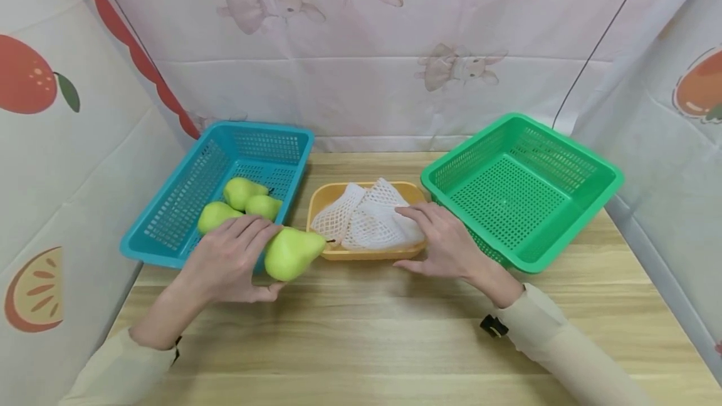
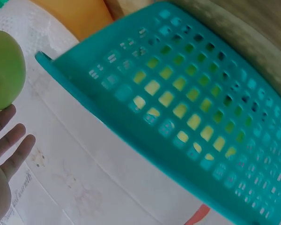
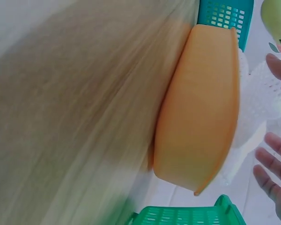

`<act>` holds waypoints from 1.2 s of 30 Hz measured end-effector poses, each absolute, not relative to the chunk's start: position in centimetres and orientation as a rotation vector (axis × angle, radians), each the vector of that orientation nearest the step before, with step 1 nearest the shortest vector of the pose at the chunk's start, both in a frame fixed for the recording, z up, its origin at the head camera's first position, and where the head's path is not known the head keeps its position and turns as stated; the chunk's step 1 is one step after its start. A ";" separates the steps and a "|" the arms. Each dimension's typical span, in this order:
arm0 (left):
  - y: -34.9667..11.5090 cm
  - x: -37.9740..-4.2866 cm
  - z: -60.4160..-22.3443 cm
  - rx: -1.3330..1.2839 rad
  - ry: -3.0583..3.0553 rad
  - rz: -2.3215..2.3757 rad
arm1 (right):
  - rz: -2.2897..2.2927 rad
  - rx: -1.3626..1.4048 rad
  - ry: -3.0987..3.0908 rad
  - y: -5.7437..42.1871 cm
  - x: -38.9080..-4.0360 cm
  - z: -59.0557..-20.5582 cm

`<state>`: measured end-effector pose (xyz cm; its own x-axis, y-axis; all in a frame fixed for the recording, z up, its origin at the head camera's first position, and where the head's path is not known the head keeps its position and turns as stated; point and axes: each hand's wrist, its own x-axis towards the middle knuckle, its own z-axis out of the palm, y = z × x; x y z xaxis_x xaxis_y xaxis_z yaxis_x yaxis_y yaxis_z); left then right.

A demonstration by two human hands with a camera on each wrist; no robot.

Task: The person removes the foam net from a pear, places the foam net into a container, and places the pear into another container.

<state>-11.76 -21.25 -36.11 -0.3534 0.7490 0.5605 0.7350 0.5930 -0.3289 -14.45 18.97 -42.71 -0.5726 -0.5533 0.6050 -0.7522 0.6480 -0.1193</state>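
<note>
My left hand (image 1: 231, 262) grips a green pear (image 1: 291, 254) between thumb and fingers, beside the near right corner of the blue basket (image 1: 163, 259). The pear's stem points right, toward the yellow tray (image 1: 372, 255). In that tray lie several white foam net sleeves (image 1: 380, 221). At the tray's right end my right hand (image 1: 448, 243) has its thumb and fingers spread apart, fingertips at the sleeves; whether they touch is unclear. In the right wrist view, the fingers (image 3: 273, 161) look parted, with the sleeves (image 3: 257, 101) beyond them. Three more pears (image 1: 241, 192) lie in the blue basket.
A green basket (image 1: 612, 174) stands on the right, its near left side close to the tray. Wood-grain table (image 1: 361, 343) surface lies in front of the containers. Printed fabric (image 1: 372, 99) hangs behind and at both sides.
</note>
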 end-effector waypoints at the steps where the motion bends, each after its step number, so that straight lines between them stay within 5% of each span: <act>1: -21.4 -11.8 -36.0 -1.175 -2.132 0.027 | 0.487 1.010 -2.346 19.2 -14.3 -42.6; 36: -28.4 -14.9 -33.6 -0.976 -2.373 0.151 | 0.203 0.877 -2.498 22.8 -9.3 -42.0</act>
